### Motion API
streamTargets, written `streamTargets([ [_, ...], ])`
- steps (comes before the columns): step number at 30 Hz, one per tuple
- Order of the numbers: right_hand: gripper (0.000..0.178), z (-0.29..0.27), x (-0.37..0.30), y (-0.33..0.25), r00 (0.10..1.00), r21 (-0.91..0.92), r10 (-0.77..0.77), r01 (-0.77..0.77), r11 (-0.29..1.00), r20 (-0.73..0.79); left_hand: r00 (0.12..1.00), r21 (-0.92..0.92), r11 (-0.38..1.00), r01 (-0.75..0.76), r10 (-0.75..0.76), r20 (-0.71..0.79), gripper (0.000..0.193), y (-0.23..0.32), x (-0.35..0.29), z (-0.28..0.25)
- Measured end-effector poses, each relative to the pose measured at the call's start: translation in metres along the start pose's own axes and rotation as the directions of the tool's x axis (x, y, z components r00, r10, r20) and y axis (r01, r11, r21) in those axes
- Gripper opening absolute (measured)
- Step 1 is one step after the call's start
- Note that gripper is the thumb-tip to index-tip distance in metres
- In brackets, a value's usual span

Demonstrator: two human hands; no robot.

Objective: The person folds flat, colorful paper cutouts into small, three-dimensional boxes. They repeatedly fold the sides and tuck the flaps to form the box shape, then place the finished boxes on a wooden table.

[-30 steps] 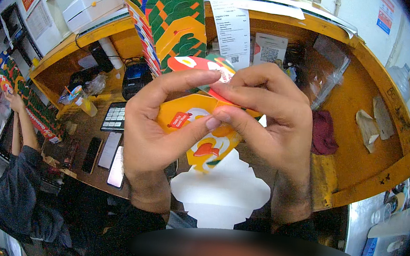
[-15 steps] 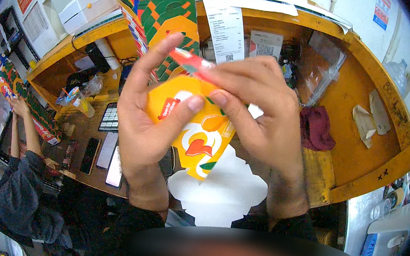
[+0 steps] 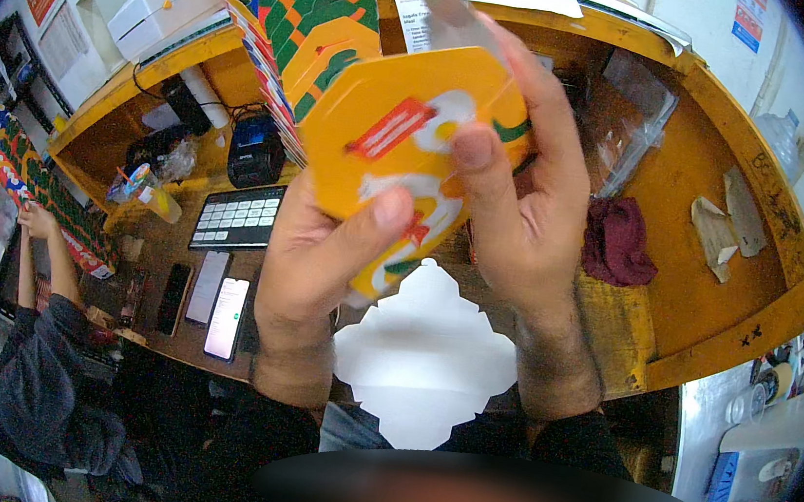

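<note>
Between both my hands is a yellow printed paperboard carton (image 3: 349, 98), partly folded, with white, red and green artwork. My left hand (image 3: 309, 251) grips its lower left, the thumb lying across the front. My right hand (image 3: 525, 195) pinches the right side, thumb on the front and fingers behind. A pale, motion-blurred flap (image 3: 447, 11) sticks up beside the right fingers; whether it belongs to the carton I cannot tell. Below the hands, a flat die-cut carton blank (image 3: 425, 361) lies white side up near the table's front edge.
A tall stack of colourful carton blanks (image 3: 320, 7) stands behind the carton. Leftward are a tablet (image 3: 239, 217), phones (image 3: 226, 319), a black device (image 3: 256, 152) and a drink cup (image 3: 162, 201). A maroon cloth (image 3: 619, 240) lies right. A co-worker's hand (image 3: 38, 221) holds another stack.
The carton has risen and turned, showing more of its yellow face. My right hand has opened up somewhat and lifted its fingers; the left has shifted slightly right.
</note>
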State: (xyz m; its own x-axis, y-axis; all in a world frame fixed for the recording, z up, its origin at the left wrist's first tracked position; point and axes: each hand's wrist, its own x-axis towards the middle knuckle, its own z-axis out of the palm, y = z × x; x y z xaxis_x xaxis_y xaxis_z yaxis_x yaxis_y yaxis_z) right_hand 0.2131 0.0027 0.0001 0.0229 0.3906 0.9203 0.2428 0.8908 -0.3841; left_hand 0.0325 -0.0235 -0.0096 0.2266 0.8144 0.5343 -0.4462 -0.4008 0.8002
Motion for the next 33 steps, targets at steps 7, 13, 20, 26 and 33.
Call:
streamTargets([
  [7,0.058,-0.01,0.008,0.003,0.963,-0.308,-0.263,0.267,0.913,0.057,0.99,-0.251,0.967,0.047,-0.013,0.138,0.065,-0.002,0.022,-0.011],
  [13,0.042,-0.006,0.003,0.015,0.959,-0.151,-0.195,0.166,0.975,-0.205,0.949,-0.253,0.967,0.01,0.071,0.308,0.088,-0.006,0.01,-0.001],
  [20,0.048,-0.019,0.01,0.015,0.883,-0.651,-0.469,0.348,0.675,-0.015,0.99,0.06,0.988,-0.144,0.143,0.007,0.047,-0.014,0.026,-0.008],
  [26,0.054,-0.032,0.019,0.009,0.838,-0.649,-0.49,0.513,0.562,0.238,0.99,-0.027,0.998,-0.059,0.061,0.124,0.066,-0.007,0.029,-0.018],
  [33,0.067,-0.044,0.02,0.048,0.71,-0.626,-0.648,0.644,0.44,0.276,0.91,-0.064,0.961,-0.268,0.274,0.31,0.079,0.001,0.026,-0.029],
])
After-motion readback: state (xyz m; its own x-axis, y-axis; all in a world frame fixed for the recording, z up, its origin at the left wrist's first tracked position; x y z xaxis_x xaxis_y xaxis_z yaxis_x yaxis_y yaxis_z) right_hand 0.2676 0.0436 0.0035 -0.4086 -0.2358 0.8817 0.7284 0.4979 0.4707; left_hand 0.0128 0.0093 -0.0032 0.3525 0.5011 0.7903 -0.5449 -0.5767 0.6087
